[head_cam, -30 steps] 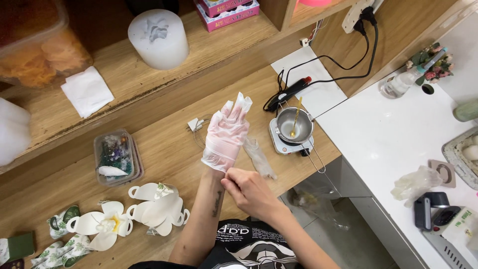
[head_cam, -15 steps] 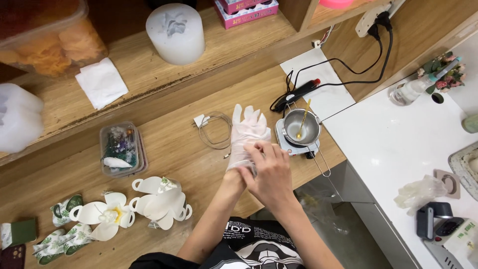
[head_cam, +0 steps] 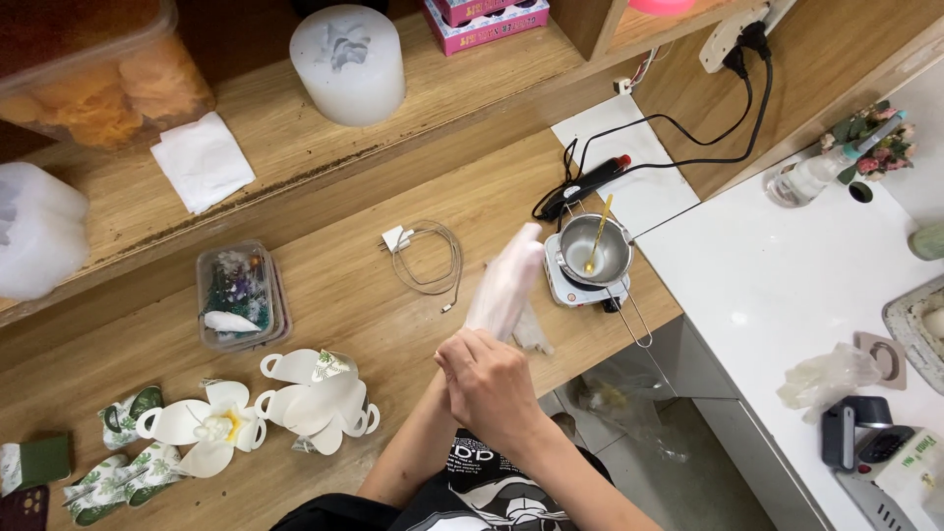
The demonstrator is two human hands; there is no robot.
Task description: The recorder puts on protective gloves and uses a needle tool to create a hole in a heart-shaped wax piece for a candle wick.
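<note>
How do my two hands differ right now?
The left hand wears a thin translucent glove; the right hand is bare. The left hand stretches out flat with fingers together, pointing toward the small pot; the right hand is curled around the left wrist at the glove's cuff. Both are raised over the wooden tabletop, touching each other.

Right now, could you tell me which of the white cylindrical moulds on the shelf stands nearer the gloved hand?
The upright white cylinder mould at the shelf's middle, beside the folded white napkin. The other mould sits at the far left edge, farther from the gloved left hand.
</note>
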